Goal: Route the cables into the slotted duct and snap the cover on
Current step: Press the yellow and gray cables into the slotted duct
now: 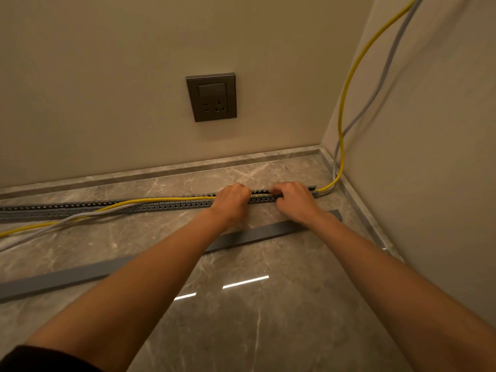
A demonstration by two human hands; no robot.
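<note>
**Technician:** Cables first, from the left. The yellow cable (40,229) and grey cable (32,237) lie loose on the floor (268,331), cross the near wall of the slotted duct (107,206), and run along its channel toward the corner. Both look light and limp; expect them to spring out of the channel unless pressed down section by section.

**Supervisor:** Hand positions?

**Technician:** The left hand (232,201) is curled over the duct, fingers bent down onto the yellow cable. Whether it pinches the cable or only presses on it cannot be determined. The right hand (294,200), just beside it, is likewise curled with fingertips in the channel. Between them the cables sit inside the duct.

**Supervisor:** The cover?

**Technician:** The cover (67,275) lies on the floor near the duct, partly under both forearms, not fitted. It appears to be thin, stiff plastic: take hold near one end, seat that end, then press along its length. The slotted fingers probably flex easily; avoid levering them.
</note>
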